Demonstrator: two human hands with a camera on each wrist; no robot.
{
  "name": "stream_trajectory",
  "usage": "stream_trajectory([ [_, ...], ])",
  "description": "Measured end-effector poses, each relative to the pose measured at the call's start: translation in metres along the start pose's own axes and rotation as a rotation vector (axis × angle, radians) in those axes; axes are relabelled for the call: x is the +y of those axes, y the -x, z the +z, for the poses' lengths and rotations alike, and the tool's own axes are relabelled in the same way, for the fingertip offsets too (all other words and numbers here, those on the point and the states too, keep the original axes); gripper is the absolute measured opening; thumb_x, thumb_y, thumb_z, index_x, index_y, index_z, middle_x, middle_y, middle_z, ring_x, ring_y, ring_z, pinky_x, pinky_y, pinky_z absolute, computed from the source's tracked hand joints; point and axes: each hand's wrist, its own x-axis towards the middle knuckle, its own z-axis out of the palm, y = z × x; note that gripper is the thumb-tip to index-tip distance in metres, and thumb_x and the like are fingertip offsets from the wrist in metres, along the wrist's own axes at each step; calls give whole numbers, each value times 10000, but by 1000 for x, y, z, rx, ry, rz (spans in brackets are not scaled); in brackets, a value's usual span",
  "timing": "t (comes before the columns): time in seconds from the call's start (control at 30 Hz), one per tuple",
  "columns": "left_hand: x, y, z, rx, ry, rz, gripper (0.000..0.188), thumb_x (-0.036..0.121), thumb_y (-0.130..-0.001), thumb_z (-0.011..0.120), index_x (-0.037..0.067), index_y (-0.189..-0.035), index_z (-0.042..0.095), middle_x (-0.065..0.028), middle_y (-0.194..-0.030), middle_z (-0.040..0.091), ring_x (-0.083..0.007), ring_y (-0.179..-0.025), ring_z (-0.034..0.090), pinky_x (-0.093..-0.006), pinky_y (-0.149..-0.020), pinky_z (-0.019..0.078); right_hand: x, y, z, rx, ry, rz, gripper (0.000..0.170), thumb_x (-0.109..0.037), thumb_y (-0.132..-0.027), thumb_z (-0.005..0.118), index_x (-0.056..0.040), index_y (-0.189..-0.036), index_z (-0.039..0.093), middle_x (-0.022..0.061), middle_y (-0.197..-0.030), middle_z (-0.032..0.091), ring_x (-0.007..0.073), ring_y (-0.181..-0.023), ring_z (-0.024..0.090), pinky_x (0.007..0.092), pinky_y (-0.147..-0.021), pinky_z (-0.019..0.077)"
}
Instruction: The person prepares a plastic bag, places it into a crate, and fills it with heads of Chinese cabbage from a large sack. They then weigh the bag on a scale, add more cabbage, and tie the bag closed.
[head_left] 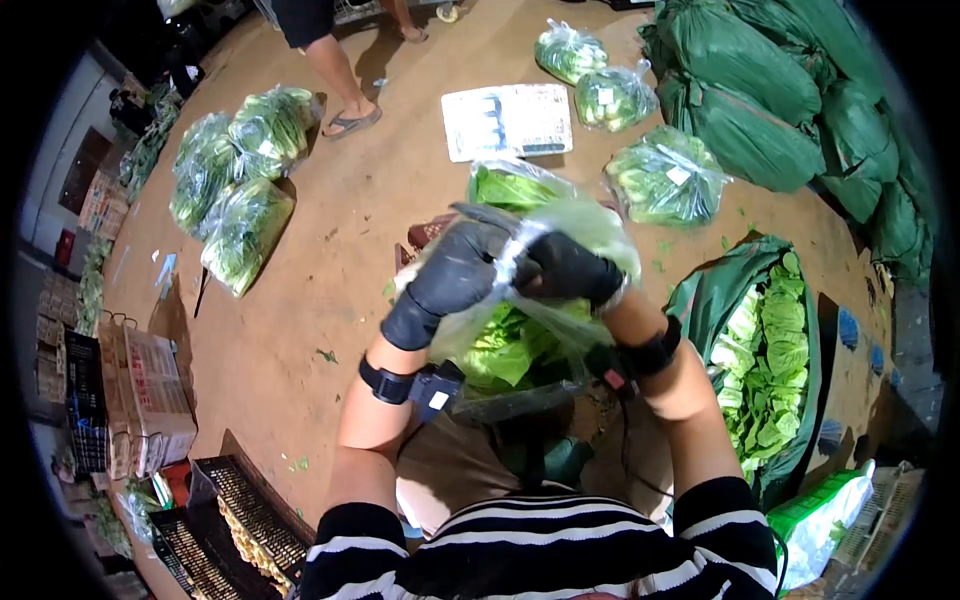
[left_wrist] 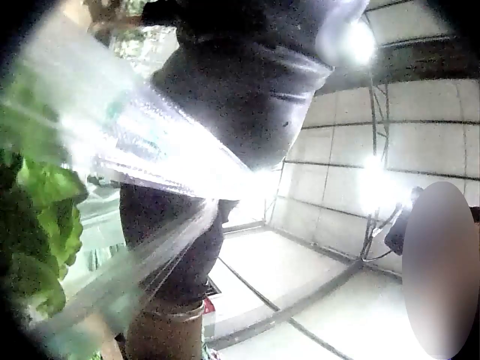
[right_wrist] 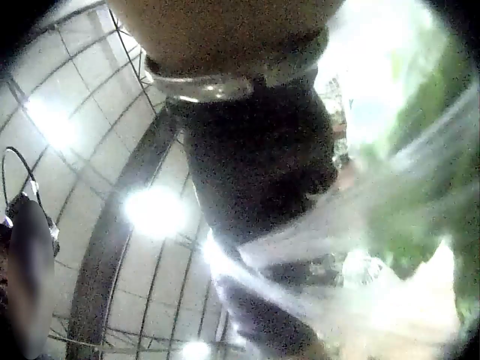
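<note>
A clear plastic bag (head_left: 455, 345) filled with leafy green vegetables (head_left: 510, 345) stands in front of the person's body. Its top is gathered into a narrow neck. My left hand (head_left: 450, 270), in a black glove, grips the gathered plastic from the left. From the other side my right hand (head_left: 572, 268), also gloved in black, holds the same neck, close against the left. Stretched plastic (left_wrist: 172, 142) runs to the fingers in the left wrist view. In the right wrist view, folds of the bag (right_wrist: 322, 232) fan out from the glove. Most fingertips are hidden.
Bagged greens lie at left (head_left: 245, 235) and at right (head_left: 668, 178). A green sack (head_left: 690, 300) of leafy heads stands by my right arm. Full green sacks (head_left: 740, 130) are piled behind. Crates (head_left: 160, 390) stand at left, a white crate (head_left: 507, 122) ahead. A person's leg (head_left: 340, 75) is near.
</note>
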Motion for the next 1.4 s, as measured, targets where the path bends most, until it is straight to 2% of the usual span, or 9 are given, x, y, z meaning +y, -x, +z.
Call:
stream_trajectory([
  [0.3, -98, -5, -31, 683, -817, 141, 194, 100, -595, 601, 48, -759, 508, -136, -632, 527, -305, -616, 534, -348, -536, 421, 59, 29, -4, 189, -797, 453, 279, -243, -808, 526, -20, -975, 545, 52, -712, 553, 107, -599, 509, 246, -562, 429],
  [0.4, -190, 18, -59, 321, -1019, -457, 197, 182, -615, 584, 109, -792, 537, -119, -728, 577, -307, -711, 557, -376, -604, 443, 97, 91, 40, 658, -899, 567, 398, -155, -843, 467, -86, -1219, 355, 17, -690, 429, 109, -587, 463, 236, -547, 443],
  [0.47, -225, 39, -49, 376, -798, -640, 205, 226, -626, 579, 131, -806, 555, -109, -771, 591, -288, -734, 568, -393, -746, 423, 86, 123, 61, 857, -1788, 664, 383, -195, -830, 493, -74, -1180, 397, 20, -699, 414, 121, -566, 450, 237, -520, 436],
  [0.63, -248, 53, -41, 274, -827, -681, 225, 264, -637, 555, 128, -815, 581, -124, -797, 597, -293, -792, 567, -483, -930, 242, 63, 164, 130, 864, -2056, 579, 228, -271, -830, 446, -92, -717, 528, 13, -498, 375, 131, -448, 392, 240, -474, 399],
  [0.73, -215, 13, -56, 308, -891, -601, 292, 287, -665, 595, 83, -874, 595, -120, -769, 605, -255, -715, 592, -403, -728, 435, 28, 130, 109, 1094, -1873, 617, 234, -237, -806, 418, -67, -670, 502, 13, -548, 492, 109, -398, 344, 297, -597, 419],
  [0.87, -86, -22, -28, 389, 178, -449, 310, 65, -713, 588, -18, -1007, 535, -36, -634, 570, -70, -494, 499, -178, -443, 391, -25, 73, 58, 723, -1444, 476, 278, -20, -708, 444, 47, -957, 545, 128, -858, 586, 192, -839, 546, 285, -769, 438],
  [1.0, -41, -9, -8, 207, 200, -268, 542, 17, -701, 592, -11, -1199, 377, -37, -851, 565, -97, -710, 539, -207, -645, 454, 15, 24, 47, 645, -326, 233, 403, 116, -643, 400, 35, -1015, 532, 158, -939, 584, 191, -846, 557, 278, -752, 435],
  [1.2, -53, 3, 5, 86, -56, 6, 645, 75, -695, 629, 2, -1238, 287, -103, -1083, 488, -137, -933, 483, -254, -829, 389, -12, -10, 31, 413, 218, -67, 378, 25, -668, 535, -66, -1034, 547, 169, -859, 580, 274, -740, 591, 323, -629, 471],
  [1.4, -65, -12, -3, 94, 232, -78, 358, 120, -657, 653, 15, -980, 539, -91, -802, 597, -129, -632, 537, -264, -583, 452, 13, 1, 32, 438, 443, 49, 165, -23, -675, 541, -56, -834, 564, 127, -743, 588, 267, -643, 577, 318, -554, 459],
])
